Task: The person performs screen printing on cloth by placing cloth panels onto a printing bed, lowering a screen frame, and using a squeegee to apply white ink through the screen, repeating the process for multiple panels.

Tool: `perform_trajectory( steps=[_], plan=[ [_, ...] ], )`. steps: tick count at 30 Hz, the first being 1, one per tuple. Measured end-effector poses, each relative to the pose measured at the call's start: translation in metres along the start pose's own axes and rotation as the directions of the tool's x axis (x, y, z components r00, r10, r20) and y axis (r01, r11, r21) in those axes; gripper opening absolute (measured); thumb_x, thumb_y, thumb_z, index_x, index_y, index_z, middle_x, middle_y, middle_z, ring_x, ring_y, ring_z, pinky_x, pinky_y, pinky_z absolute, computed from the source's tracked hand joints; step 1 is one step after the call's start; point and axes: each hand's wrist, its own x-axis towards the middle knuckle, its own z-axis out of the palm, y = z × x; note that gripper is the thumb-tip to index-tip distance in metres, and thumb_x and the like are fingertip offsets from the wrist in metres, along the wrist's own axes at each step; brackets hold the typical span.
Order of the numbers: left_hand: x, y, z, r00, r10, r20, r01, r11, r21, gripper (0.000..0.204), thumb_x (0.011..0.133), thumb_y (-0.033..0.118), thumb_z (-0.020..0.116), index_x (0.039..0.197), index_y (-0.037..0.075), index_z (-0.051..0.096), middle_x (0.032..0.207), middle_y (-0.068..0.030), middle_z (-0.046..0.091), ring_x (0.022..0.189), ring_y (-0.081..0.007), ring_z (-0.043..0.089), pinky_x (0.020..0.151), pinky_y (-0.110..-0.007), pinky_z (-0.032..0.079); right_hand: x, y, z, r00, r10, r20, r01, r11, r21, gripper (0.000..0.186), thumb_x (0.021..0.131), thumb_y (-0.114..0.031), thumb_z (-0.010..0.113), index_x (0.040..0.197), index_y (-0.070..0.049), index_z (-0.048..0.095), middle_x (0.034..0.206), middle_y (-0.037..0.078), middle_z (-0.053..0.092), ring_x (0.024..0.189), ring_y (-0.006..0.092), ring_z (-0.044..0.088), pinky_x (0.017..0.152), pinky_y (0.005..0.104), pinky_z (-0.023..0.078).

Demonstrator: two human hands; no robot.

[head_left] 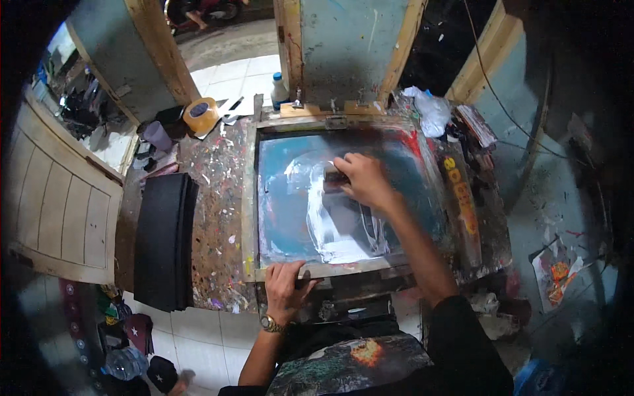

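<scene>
Nearest the camera, at six o'clock, the person's left hand (285, 282), a metal wristwatch (269, 323) on its wrist, gripped the near rail of a wooden-framed printing screen (249, 198), fingers curled over the edge, pinning it down. At the centre, the right hand (364, 181) closed its fingers around a small dark squeegee (335, 177), pressed onto the teal mesh, with white ink (330, 237) smeared towards six o'clock. For a clean pull, the blade probably needed even pressure, a steady tilt and a frame held still. At nine o'clock, a stack of black fabric (164, 241) lay on the paint-spattered bench (214, 218). A roll of brown tape (200, 115) sat at eleven o'clock.
</scene>
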Motion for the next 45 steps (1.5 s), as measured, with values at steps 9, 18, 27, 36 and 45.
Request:
perform_trajectory(
  steps=[9,18,27,36,45],
  plan=[
    [0.000,0.002,-0.009,1.000,-0.007,-0.003,0.007,1.000,0.007,0.054,0.072,0.024,0.090,0.117,0.007,0.065,0.100,-0.0094,0.069,0.091,-0.0303,0.063,0.086,-0.044,0.045,-0.130,-0.066,-0.045,0.982,0.059,0.177,-0.054,0.998,-0.033,0.041,0.072,-0.018,0.084,0.108,-0.013,0.065,0.098,0.010,0.062,0.099,0.0317,0.065,0.084,0.0458,0.053],
    [0.008,0.007,-0.011,1.000,0.000,0.002,0.000,1.000,0.009,0.056,0.068,0.020,0.091,0.116,0.008,0.066,0.098,-0.0089,0.068,0.091,-0.0301,0.063,0.086,-0.044,0.044,-0.008,0.017,0.001,0.999,-0.042,0.011,0.043,0.997,-0.070,0.034,0.080,-0.026,0.082,0.106,-0.011,0.065,0.099,0.012,0.065,0.099,0.0343,0.067,0.084,0.0488,0.053],
    [-0.007,0.000,0.006,0.996,-0.030,0.083,0.027,0.999,0.029,0.052,0.072,0.025,0.091,0.114,0.008,0.065,0.097,-0.0095,0.066,0.093,-0.0306,0.061,0.087,-0.044,0.044,0.030,0.048,0.013,0.974,-0.199,0.105,0.202,0.979,-0.019,0.043,0.083,-0.041,0.079,0.108,-0.010,0.064,0.097,0.010,0.065,0.099,0.0340,0.066,0.083,0.0487,0.051],
    [-0.011,-0.004,0.003,0.996,-0.037,0.082,0.031,0.997,0.076,0.047,0.074,0.025,0.089,0.110,0.008,0.064,0.099,-0.0098,0.065,0.094,-0.0305,0.061,0.089,-0.044,0.043,-0.008,0.015,0.033,0.873,0.479,-0.091,-0.487,0.868,-0.101,0.044,0.088,-0.042,0.076,0.111,-0.007,0.065,0.102,0.019,0.072,0.099,0.0412,0.069,0.082,0.0548,0.053],
    [-0.012,-0.007,0.007,0.998,-0.033,0.050,0.032,0.999,0.025,0.047,0.074,0.023,0.087,0.112,0.007,0.065,0.099,-0.0101,0.065,0.094,-0.0310,0.060,0.092,-0.045,0.042,0.009,0.012,0.042,0.967,-0.243,0.073,0.243,0.970,-0.001,0.033,0.085,-0.032,0.076,0.105,-0.009,0.062,0.096,0.013,0.064,0.094,0.0378,0.069,0.076,0.0478,0.054]
  ],
)
